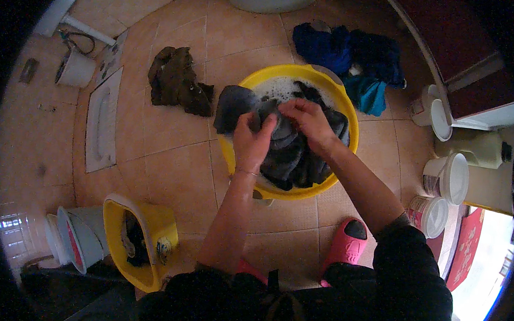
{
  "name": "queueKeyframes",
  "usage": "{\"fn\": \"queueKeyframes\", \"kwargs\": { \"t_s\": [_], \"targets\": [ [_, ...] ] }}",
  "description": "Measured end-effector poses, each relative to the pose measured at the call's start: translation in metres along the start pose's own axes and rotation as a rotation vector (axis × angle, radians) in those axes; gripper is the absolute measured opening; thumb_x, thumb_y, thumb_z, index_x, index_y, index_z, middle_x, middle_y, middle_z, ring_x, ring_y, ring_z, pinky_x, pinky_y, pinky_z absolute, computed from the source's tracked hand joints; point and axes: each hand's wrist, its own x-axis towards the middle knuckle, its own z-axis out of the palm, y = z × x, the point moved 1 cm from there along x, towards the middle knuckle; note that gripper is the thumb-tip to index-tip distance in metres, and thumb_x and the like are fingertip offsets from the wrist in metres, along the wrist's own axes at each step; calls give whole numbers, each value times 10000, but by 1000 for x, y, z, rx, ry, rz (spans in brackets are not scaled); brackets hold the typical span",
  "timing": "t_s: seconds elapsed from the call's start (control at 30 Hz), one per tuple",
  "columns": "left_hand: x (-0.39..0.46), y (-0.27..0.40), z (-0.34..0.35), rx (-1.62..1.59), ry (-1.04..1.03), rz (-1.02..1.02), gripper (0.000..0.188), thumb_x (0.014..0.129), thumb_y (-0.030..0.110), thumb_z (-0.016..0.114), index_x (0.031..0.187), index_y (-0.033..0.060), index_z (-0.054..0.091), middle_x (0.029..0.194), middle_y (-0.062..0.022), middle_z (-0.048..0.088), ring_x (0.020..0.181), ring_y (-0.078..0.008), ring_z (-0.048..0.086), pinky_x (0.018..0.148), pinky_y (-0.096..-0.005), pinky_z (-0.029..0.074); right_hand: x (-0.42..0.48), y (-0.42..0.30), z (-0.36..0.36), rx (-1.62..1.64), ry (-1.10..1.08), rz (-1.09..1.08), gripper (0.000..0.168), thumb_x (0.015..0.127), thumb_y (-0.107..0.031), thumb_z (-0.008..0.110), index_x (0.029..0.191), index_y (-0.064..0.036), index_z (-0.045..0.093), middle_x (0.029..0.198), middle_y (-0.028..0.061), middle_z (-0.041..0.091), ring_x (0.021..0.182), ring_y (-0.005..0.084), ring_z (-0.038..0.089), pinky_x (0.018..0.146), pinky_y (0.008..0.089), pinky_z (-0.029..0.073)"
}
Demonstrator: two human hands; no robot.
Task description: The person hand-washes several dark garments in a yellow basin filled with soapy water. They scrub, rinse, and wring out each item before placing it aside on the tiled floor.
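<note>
Both hands are over a round yellow basin (353,121) that holds sudsy water (276,88) and wet dark cloth. My left hand (253,137) grips a dark grey garment (287,155), thumb and fingers closed around a fold. Close beside it, my right hand (307,117) pinches the same garment with bent fingers. One grey part of the cloth (234,108) hangs over the basin's left rim. Black fabric (310,93) shows among the foam at the far side. What lies under the water is hidden.
Brown clothing (175,81) lies on the tiles left of the basin; blue clothing (329,44) and a teal cloth (367,95) lie behind right. A yellow bin (165,221) with dark cloth stands at lower left. White buckets (445,177) line the right. A pink clog (347,244) is near the basin.
</note>
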Motion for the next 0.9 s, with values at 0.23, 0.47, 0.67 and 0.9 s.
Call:
{"fn": "queueKeyframes", "kwargs": {
  "t_s": [0.23, 0.47, 0.67, 0.9],
  "targets": [
    [5, -5, -9, -52, -53, -15, 250, 759, 178, 538, 915, -17, 549, 779, -121, 607, 718, -197, 575, 660, -278, 431, 17, 21, -10, 474, 29, 61, 268, 789, -254, 569, 885, -5, 572, 787, 47, 577, 737, 144, 522, 695, 268, 419],
    [-3, 13, -1, 19, -16, 26, 310, 817, 282, 505, 828, -27, 522, 733, -131, 582, 688, -190, 558, 608, -297, 413, 4, 4, -1, -241, 96, 0, 334, 759, -285, 592, 860, 32, 577, 789, 92, 586, 726, 157, 529, 691, 288, 430],
    [10, -29, 4, 27, 122, -56, 381, 835, 342, 452, 858, -32, 523, 787, -164, 573, 735, -259, 542, 639, -348, 418, 27, 31, -7, -408, 61, -165, 283, 760, -196, 567, 925, 34, 574, 782, 131, 600, 738, 202, 561, 683, 300, 432],
    [20, -44, 23, 375, 16, -387, 408, 831, 333, 436, 897, -55, 545, 927, -230, 561, 841, -366, 535, 722, -394, 412, 43, 78, 12, -679, 443, -139, 200, 821, -154, 441, 918, 15, 486, 782, 257, 550, 754, 421, 526, 658, 466, 406]
  ]
}}
